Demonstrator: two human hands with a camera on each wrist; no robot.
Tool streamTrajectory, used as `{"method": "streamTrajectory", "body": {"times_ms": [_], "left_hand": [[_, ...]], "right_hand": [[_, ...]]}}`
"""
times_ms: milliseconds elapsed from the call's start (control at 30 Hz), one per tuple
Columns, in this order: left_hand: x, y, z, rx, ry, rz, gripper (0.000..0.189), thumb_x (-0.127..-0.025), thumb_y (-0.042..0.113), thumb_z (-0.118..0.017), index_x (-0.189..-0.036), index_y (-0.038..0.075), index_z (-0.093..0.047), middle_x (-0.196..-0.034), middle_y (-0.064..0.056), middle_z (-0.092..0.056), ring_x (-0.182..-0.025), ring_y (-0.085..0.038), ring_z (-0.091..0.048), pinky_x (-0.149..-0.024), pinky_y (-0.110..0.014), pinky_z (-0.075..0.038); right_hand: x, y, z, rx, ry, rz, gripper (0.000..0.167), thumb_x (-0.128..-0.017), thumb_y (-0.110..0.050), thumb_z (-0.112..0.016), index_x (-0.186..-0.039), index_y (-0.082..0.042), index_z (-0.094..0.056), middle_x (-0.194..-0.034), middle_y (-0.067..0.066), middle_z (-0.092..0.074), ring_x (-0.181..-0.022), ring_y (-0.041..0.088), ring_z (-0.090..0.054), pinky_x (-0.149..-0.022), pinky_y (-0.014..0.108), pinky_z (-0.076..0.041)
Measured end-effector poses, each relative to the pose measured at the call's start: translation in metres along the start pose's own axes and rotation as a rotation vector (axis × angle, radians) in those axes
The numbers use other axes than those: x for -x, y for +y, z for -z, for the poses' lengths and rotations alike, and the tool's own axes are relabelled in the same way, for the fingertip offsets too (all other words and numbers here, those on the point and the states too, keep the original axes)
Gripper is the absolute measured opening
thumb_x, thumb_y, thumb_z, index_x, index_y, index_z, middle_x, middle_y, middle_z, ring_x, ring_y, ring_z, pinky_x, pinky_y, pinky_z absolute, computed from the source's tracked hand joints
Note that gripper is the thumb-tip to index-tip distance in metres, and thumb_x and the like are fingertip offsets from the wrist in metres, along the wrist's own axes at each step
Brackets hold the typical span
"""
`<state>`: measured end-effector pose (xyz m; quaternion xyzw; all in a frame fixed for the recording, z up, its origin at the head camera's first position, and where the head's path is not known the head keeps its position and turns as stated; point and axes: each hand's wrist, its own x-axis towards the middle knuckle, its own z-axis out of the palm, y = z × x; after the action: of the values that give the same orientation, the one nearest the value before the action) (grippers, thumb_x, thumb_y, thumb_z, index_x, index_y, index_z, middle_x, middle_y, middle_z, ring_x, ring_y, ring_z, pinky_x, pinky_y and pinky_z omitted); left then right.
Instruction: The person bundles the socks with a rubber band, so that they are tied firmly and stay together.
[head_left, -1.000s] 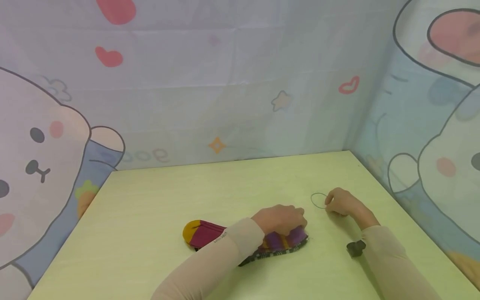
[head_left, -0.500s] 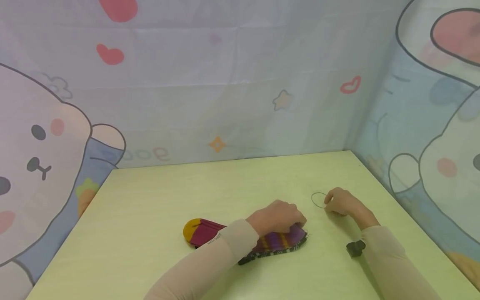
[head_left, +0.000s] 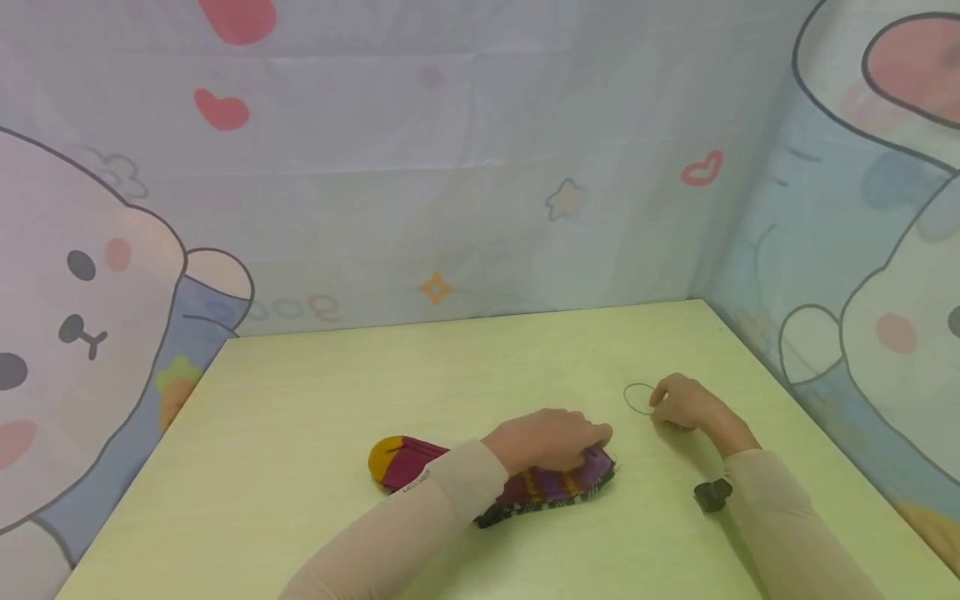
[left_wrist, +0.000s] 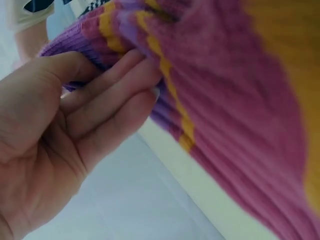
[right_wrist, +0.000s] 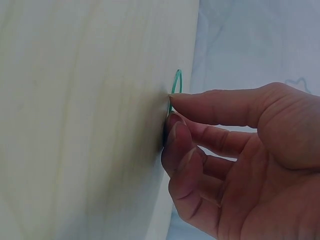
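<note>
Sock (head_left: 551, 483) lengthwise left to right, mustard end (head_left: 383, 458) leftward.

Sock (head_left: 551, 485) on table (head_left: 337, 383); loop (head_left: 626, 401) right of it, farther back; backdrop (head_left: 487, 192) behind table.

Your head view gets soft, even light, the surface (head_left: 375, 383) pale, the backdrop (head_left: 480, 167) greyer towards twelve o'clock. A faint shadow edges your right sleeve (head_left: 780, 508) at nine o'clock. Your left wrist view is bluish, the sock (left_wrist: 235, 100) blurring towards three; your dim right wrist view shows soft shadow at nine o'clock of your right hand (right_wrist: 255, 170).
</note>
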<state>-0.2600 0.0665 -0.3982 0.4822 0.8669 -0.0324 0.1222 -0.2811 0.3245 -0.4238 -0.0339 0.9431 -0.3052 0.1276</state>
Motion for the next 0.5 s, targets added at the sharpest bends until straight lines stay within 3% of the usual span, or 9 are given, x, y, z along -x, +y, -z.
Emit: {"method": "streamTrajectory", "body": {"times_ms": [167, 500], "left_hand": [[0.011, -0.010, 0.004, 0.183, 0.011, -0.028, 0.020, -0.100, 0.009, -0.057, -0.112, 0.022, -0.048, -0.084, 0.004, -0.057, -0.073, -0.011, -0.054, -0.070, -0.020, -0.045], [0.032, -0.021, 0.000, 0.268, 0.038, -0.052, 0.018, -0.103, 0.010, -0.053, -0.116, 0.020, -0.046, -0.084, 0.003, -0.058, -0.071, -0.011, -0.052, -0.070, -0.019, -0.044]], "right_hand": [[-0.001, -0.001, 0.001, 0.007, -0.003, 0.005, 0.037, -0.080, 0.000, -0.061, -0.113, 0.017, -0.059, -0.085, 0.014, -0.060, -0.063, 0.020, -0.053, -0.057, 0.032, -0.047], [-0.003, -0.004, -0.006, 0.048, 0.027, 0.049, 0.040, -0.086, -0.007, -0.065, -0.117, 0.017, -0.057, -0.074, 0.008, -0.059, -0.059, 0.016, -0.053, -0.057, 0.031, -0.047]]}}
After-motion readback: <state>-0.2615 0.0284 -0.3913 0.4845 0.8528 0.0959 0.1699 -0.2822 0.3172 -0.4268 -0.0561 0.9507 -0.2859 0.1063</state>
